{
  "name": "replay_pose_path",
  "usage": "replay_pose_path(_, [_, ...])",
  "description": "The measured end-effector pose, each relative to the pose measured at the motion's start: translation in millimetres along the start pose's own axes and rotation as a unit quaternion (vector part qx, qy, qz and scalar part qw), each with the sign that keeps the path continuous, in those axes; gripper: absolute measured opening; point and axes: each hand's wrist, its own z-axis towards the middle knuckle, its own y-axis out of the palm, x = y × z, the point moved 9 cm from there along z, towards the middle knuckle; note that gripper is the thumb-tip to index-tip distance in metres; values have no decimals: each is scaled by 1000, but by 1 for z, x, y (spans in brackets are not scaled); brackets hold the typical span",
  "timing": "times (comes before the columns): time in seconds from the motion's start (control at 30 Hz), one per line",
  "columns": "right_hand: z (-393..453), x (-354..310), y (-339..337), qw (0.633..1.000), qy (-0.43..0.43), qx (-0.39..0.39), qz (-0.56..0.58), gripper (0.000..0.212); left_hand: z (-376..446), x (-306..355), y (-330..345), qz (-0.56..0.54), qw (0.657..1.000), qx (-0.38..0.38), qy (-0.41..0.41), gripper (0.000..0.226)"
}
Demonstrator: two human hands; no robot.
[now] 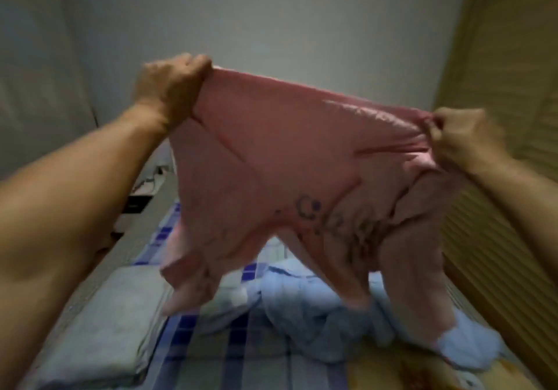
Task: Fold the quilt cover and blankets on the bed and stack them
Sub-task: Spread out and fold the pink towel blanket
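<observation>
Left hand: the left hand [169,87] is raised in the air with its fingers curled tight, gripping one upper corner of the pink blanket [287,160].
Right hand: the right hand [465,138] is lifted a little lower, its fingers and thumb clenching the bunched opposite corner of the same cloth.
Pink blanket: it is stretching between the two sets of fingers, its top edge sloping down from the left fingers toward the right fingers. The rest is hanging below both grips in loose folds, with a dark printed drawing [311,208] showing below and between the fingers. Its lower ends are dangling over the bed; motion blur is hiding whether they are touching anything underneath.
Blue blanket: a crumpled light blue blanket [317,302] is lying in a heap well below the right fingers, partly behind the hanging pink cloth.
Folded grey cloth: a flat folded grey piece [105,329] is lying well below the left fingers, beside the blue heap and apart from it.
Checked sheet: a blue and white checked sheet [211,347] is covering the bed [126,256] under both piles.
Wall panel: a ribbed yellowish panel [498,223] is running along the side just beyond the right fingers.
Back wall: a plain pale wall [271,21] is standing above and behind both hands.
</observation>
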Motion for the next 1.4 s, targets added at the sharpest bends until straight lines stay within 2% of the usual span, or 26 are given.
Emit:
replay_pose_path(0.1, [20, 17, -31, 996, -54, 68, 18, 52, 20, 9, -36, 61, 992, 8, 111, 8])
replay_pose_path(0.23, [-19, 23, -43, 990, -106, 94, 28, 42, -14, 27, -39, 75, 971, -39, 223, 7])
replay_pose_path(0.3, [-57, 21, -30, 984, -160, 60, 45, 40, -43, 39, -40, 53, 971, -39, 228, 10])
replay_pose_path(0.37, [-108, 26, -3, 974, -216, -13, 74, 40, -91, 57, -32, 1, 974, -59, 220, 8])
replay_pose_path(0.43, [-173, 36, 31, 959, -246, -100, 96, 39, -171, 90, -3, -59, 960, -140, 236, 23])
replay_pose_path(0.47, [-210, 43, 50, 953, -250, -143, 99, 39, -222, 116, 14, -81, 941, -208, 253, 31])
replay_pose_path(0.53, [-287, 59, 99, 933, -245, -252, 77, 42, -346, 179, 49, -95, 880, -368, 286, 25])
replay_pose_path(0.6, [-373, 80, 153, 896, -215, -384, 60, 47, -467, 239, 67, -130, 805, -515, 266, 18])
replay_pose_path(0.63, [-416, 93, 175, 879, -191, -432, 59, 49, -518, 262, 75, -145, 767, -584, 223, 18])
replay_pose_path(0.67, [-458, 104, 192, 865, -173, -468, 53, 49, -558, 284, 79, -173, 743, -621, 178, 18])
replay_pose_path(0.7, [-499, 113, 204, 847, -166, -504, 44, 47, -588, 304, 76, -189, 738, -631, 145, 16])
replay_pose_path(0.73, [-538, 118, 213, 819, -170, -546, 40, 44, -609, 320, 70, -196, 739, -634, 114, 13])
replay_pose_path(0.77, [-575, 122, 221, 783, -177, -595, 42, 43, -631, 329, 67, -181, 720, -666, 73, 13])
replay_pose_path(0.8, [-607, 124, 226, 742, -178, -645, 42, 41, -658, 339, 60, -170, 674, -715, 65, 15])
replay_pose_path(0.83, [-630, 125, 231, 719, -188, -668, 37, 40, -680, 347, 52, -181, 639, -746, 50, 18])
replay_pose_path(0.9, [-650, 119, 238, 699, -228, -678, 5, 39, -703, 357, 37, -186, 604, -775, 20, 26])
replay_pose_path(1.0, [-643, 87, 237, 703, -315, -638, -12, 32, -719, 363, 20, -182, 606, -775, -6, 47])
replay_pose_path(1.03, [-638, 82, 237, 696, -304, -650, -9, 32, -724, 364, 15, -179, 613, -770, -12, 48])
replay_pose_path(1.1, [-635, 79, 241, 665, -288, -689, -12, 37, -729, 363, 11, -178, 624, -760, -23, 50])
replay_pose_path(1.17, [-639, 75, 240, 608, -305, -733, -12, 36, -734, 363, 8, -182, 622, -762, -8, 52])
replay_pose_path(1.23, [-627, 86, 243, 572, -294, -764, -49, 19, -738, 364, 6, -186, 626, -757, 29, 48])
replay_pose_path(1.27, [-611, 97, 249, 576, -263, -771, -70, 13, -737, 363, 5, -187, 635, -748, 40, 45])
replay_pose_path(1.3, [-587, 109, 255, 598, -209, -769, -81, 19, -734, 362, 4, -191, 650, -734, 48, 41])
replay_pose_path(1.33, [-557, 117, 259, 643, -162, -745, -74, 34, -731, 361, 4, -196, 663, -720, 58, 38])
replay_pose_path(1.37, [-523, 120, 263, 708, -133, -691, -68, 54, -729, 362, 3, -204, 674, -706, 72, 36])
replay_pose_path(1.4, [-491, 109, 262, 763, -140, -627, -72, 67, -726, 364, 3, -216, 684, -691, 92, 33])
